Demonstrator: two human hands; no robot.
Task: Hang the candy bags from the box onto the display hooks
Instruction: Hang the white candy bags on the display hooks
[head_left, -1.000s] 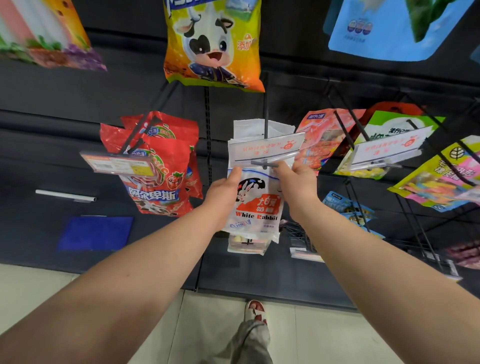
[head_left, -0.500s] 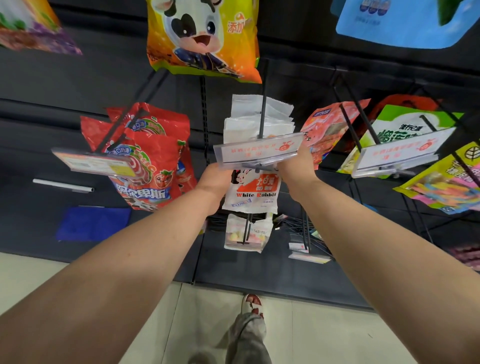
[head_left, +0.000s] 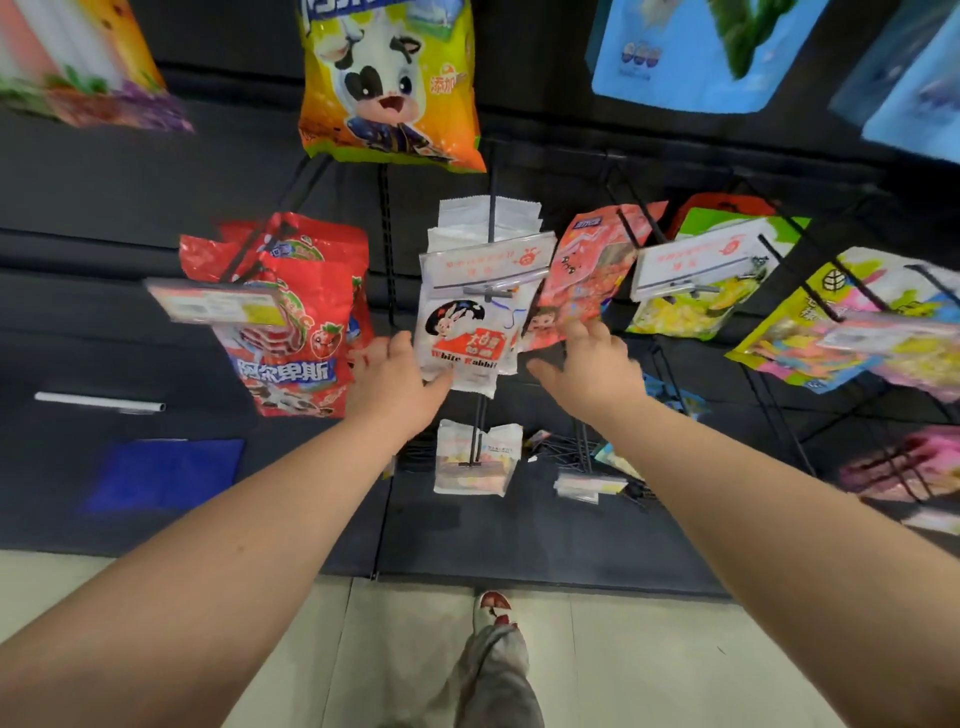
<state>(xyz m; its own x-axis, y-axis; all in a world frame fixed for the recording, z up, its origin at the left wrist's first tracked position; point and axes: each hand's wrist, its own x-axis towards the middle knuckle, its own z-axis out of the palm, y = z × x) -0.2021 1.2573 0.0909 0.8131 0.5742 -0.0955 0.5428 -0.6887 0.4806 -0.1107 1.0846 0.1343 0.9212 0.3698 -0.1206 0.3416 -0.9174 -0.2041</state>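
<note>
A white White Rabbit candy bag (head_left: 467, 338) hangs on the middle display hook (head_left: 491, 218), behind a clear price tag (head_left: 485, 262), with more white bags stacked behind it. My left hand (head_left: 395, 382) is just below and left of the bag, thumb touching its lower left corner, fingers relaxed. My right hand (head_left: 587, 366) hovers to the bag's right, fingers spread, holding nothing. The box is out of view.
Red candy bags (head_left: 291, 322) hang to the left; pink (head_left: 592, 270), green (head_left: 711, 280) and yellow-pink bags (head_left: 841, 332) to the right. A cow-print bag (head_left: 389, 83) hangs above. A lower hook carries a small white bag (head_left: 475, 457). My shoe (head_left: 493, 610) stands on the tiled floor.
Both hands have let go of the White Rabbit bag and dropped away from the hook; the bag now hangs on its own behind the price tag.
</note>
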